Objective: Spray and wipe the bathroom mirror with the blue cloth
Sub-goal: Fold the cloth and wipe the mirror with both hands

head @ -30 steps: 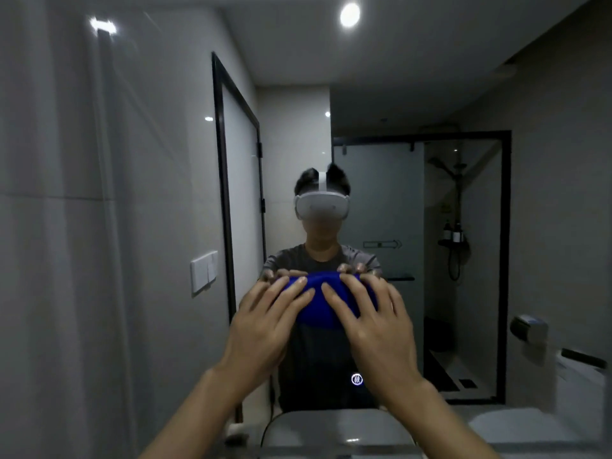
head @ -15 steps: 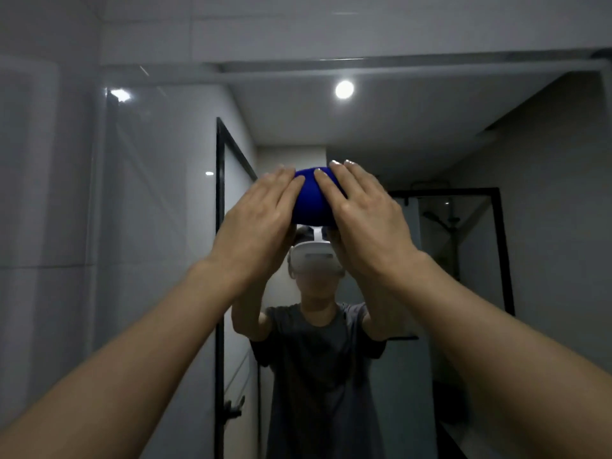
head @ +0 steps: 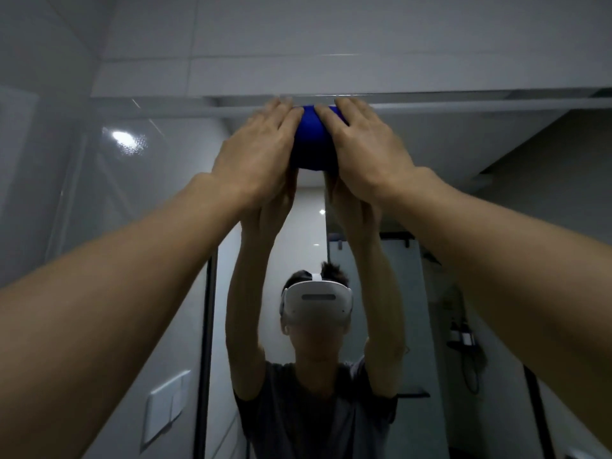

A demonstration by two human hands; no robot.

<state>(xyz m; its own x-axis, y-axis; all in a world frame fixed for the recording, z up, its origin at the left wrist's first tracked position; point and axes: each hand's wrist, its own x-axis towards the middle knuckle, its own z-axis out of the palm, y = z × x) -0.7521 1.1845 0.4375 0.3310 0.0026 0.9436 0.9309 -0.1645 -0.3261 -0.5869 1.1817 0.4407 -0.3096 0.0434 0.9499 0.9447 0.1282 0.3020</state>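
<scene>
The blue cloth [head: 313, 140] is pressed flat against the bathroom mirror [head: 496, 193], right under the mirror's top edge. My left hand [head: 258, 150] lies on the cloth's left half with straight fingers pointing up. My right hand [head: 362, 150] lies on its right half the same way. Both arms reach high overhead. Only the strip of cloth between the two hands shows; the rest is hidden under my palms. The mirror reflects a person with raised arms and a white headset.
White wall tiles [head: 298, 44] run above the mirror's top edge. A glossy tiled wall [head: 39, 193] stands close on the left. The reflection shows a black-framed door, a wall switch plate [head: 165, 407] and a shower area with bottles on a shelf [head: 462, 337].
Both hands slid the blue cloth up the mirror, from chest height in the reflection to the top edge. My view tilted upward with them.
</scene>
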